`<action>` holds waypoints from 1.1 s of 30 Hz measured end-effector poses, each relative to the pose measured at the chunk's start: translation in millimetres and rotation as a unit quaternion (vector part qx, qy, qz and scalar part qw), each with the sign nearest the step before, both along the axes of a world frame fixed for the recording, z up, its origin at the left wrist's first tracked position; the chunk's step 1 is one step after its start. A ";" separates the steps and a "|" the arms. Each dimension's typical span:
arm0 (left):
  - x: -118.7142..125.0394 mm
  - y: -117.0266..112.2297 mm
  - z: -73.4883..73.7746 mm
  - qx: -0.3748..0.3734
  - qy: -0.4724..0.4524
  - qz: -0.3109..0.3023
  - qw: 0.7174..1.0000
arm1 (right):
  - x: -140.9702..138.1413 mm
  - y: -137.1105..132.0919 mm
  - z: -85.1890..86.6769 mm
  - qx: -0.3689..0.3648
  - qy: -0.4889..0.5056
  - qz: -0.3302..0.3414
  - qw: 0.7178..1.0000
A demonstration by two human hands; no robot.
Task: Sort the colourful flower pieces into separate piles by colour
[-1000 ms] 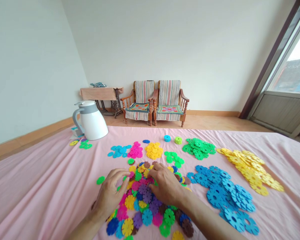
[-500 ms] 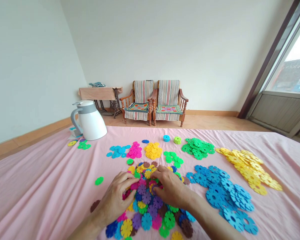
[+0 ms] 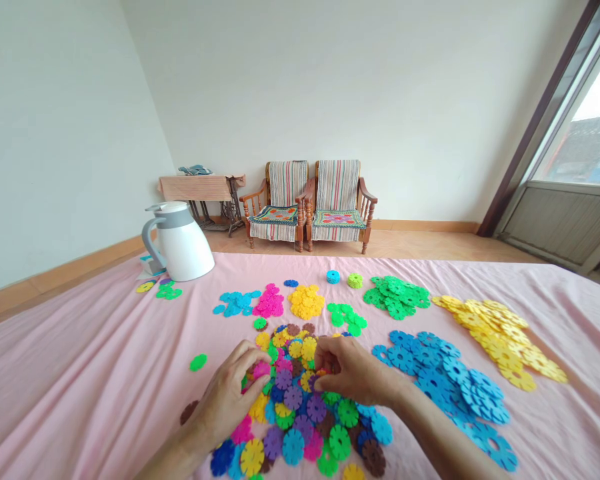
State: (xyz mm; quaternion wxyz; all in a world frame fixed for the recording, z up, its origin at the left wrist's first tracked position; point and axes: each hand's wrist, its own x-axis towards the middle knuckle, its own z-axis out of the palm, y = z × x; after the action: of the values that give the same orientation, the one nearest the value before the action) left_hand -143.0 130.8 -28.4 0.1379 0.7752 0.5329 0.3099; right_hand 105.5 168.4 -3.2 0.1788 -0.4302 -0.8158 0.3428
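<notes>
A mixed pile of notched plastic snowflake discs (image 3: 293, 397) lies on the pink cloth before me, in purple, yellow, pink, green, blue and brown. At its left side, my left hand (image 3: 233, 390) curls its thumb and fingers round a pink snowflake disc (image 3: 261, 371). My right hand (image 3: 353, 372) hovers over the pile's right half, fingers bent toward the thumb. Whatever is between those fingertips is mostly hidden. A purple disc (image 3: 316, 407) shows just below its thumb.
Sorted heaps surround the pile: large blue discs (image 3: 460, 383), large yellow discs (image 3: 500, 333), green discs (image 3: 396, 297), small yellow discs (image 3: 307, 302), pink discs (image 3: 269, 301) and light blue discs (image 3: 237, 303). A white jug (image 3: 185, 247) stands at the back left. Two armchairs (image 3: 310, 207) are beyond the cloth.
My right hand has shifted slightly right, uncovering yellow discs in the pile. My left hand has drawn a little left, with the pink disc now plainer between its fingers.
</notes>
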 end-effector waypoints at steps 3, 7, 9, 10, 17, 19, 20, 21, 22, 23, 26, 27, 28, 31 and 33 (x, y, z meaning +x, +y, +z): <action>-3.0 4.0 -2.4 -0.005 -0.028 0.030 0.999 | -1.0 4.0 -0.9 -0.011 0.009 -0.015 1.000; -12.3 10.8 -7.3 0.005 -0.072 0.109 0.991 | -11.1 7.5 1.1 0.006 0.027 -0.048 0.998; -15.8 12.1 -8.4 0.011 -0.082 0.131 0.988 | -16.7 8.1 2.9 0.014 0.033 -0.056 0.998; -16.7 12.1 -8.6 0.013 -0.083 0.135 0.987 | -18.7 8.1 3.7 0.015 0.034 -0.056 0.998; -12.9 10.2 -10.0 0.036 -0.068 0.114 0.990 | -15.3 10.7 1.4 -0.018 0.007 -0.009 1.000; -12.8 11.0 -10.3 0.039 -0.070 0.115 0.990 | -16.5 12.7 0.1 -0.001 0.002 -0.010 1.000; -13.1 11.4 -10.3 0.039 -0.073 0.116 0.990 | -18.6 13.6 -0.2 0.013 0.000 -0.013 1.000; -13.5 11.9 -10.3 0.038 -0.074 0.117 0.990 | -21.5 14.3 -0.2 0.029 -0.001 -0.017 0.999; -14.0 12.2 -10.2 0.035 -0.075 0.119 0.989 | -25.1 14.7 0.1 0.045 -0.002 -0.019 0.999; -14.5 12.4 -10.1 0.032 -0.076 0.121 0.989 | -29.0 14.8 0.7 0.061 -0.002 -0.019 0.998; -16.3 12.5 -9.5 0.032 -0.073 0.120 0.990 | -40.6 13.2 2.4 0.097 -0.009 0.006 0.995; -17.1 12.7 -9.5 0.033 -0.073 0.120 0.990 | -43.6 12.1 2.7 0.106 -0.015 0.020 0.994; -18.0 12.9 -9.5 0.036 -0.075 0.120 0.989 | -46.0 10.9 2.7 0.112 -0.023 0.034 0.993; -21.0 14.2 -10.3 0.039 -0.078 0.133 0.987 | -49.3 6.8 1.8 0.127 -0.045 0.065 0.989; -22.9 15.2 -11.6 0.037 -0.074 0.145 0.986 | -49.0 4.4 0.8 0.134 -0.053 0.072 0.987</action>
State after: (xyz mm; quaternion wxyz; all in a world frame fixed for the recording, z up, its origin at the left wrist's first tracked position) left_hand -165.9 146.0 -40.0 0.1018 0.6690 0.6163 0.4028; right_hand 56.5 172.8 -2.4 0.1660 -0.3600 -0.8915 0.2192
